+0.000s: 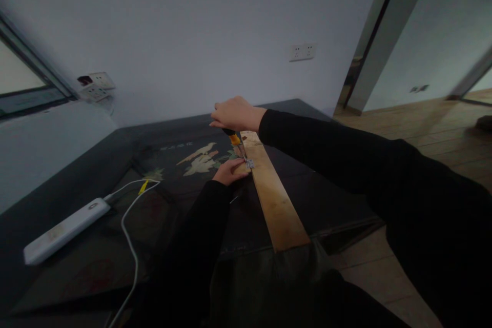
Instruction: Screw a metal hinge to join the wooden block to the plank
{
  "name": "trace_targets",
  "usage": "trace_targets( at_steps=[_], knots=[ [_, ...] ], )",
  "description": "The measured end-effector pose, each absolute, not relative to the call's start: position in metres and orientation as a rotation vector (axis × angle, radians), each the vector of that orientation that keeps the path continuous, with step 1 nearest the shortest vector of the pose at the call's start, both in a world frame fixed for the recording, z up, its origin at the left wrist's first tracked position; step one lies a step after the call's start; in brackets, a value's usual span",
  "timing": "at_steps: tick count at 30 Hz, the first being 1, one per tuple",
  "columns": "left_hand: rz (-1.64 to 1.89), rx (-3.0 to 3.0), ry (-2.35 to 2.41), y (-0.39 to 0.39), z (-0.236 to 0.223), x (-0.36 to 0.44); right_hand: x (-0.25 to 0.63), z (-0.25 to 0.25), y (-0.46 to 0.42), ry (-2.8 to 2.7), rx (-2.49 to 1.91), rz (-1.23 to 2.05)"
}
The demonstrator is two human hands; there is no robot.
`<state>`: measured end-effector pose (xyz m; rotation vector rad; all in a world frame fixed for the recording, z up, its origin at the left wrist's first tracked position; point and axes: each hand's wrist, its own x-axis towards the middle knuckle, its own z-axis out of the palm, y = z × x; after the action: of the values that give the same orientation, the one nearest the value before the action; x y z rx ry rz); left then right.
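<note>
My right hand (pixel 236 113) is wrapped over the top of a screwdriver (pixel 234 139) with a yellow and black handle. The screwdriver's shaft slants down to a small metal hinge (pixel 249 163) at the left edge of a long wooden board (pixel 274 200). Low beside the hinge, my left hand (pixel 227 171) grips a small wooden piece (pixel 242 168), its fingers close to the metal. Whether the tip sits in a screw is too small to tell.
The dark table (pixel 184 133) carries a bird-and-flower inlay (pixel 202 159). A white power bank (pixel 67 230) with a white cable (pixel 128 236) lies at left. Near my left sleeve is a thin, light-coloured item (pixel 234 199). Wall sockets (pixel 302 52) are behind.
</note>
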<state>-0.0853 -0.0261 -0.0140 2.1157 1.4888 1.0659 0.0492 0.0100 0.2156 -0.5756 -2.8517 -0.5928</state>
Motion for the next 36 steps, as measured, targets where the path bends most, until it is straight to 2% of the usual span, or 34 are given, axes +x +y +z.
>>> trace_targets(
  at_steps=[6, 14, 22, 30, 36],
  knots=[
    [1.083, 2.112, 1.495, -0.027, -0.016, -0.086, 0.051, 0.224, 0.011, -2.986, -0.479, -0.38],
    [1.081, 2.114, 1.476, -0.026, -0.014, -0.084, 0.052, 0.216, 0.009, -2.821, -0.565, -0.631],
    [1.094, 2.067, 1.5, -0.026, -0.019, -0.087, 0.054, 0.225, 0.01, -3.019, -0.483, -0.391],
    [1.103, 2.114, 1.462, -0.022, -0.023, -0.089, 0.053, 0.209, 0.008, -2.809, -0.52, -0.662],
    [1.093, 2.091, 1.487, -0.025, -0.02, -0.087, 0.055, 0.214, 0.004, -2.945, -0.555, -0.397]
  ],
)
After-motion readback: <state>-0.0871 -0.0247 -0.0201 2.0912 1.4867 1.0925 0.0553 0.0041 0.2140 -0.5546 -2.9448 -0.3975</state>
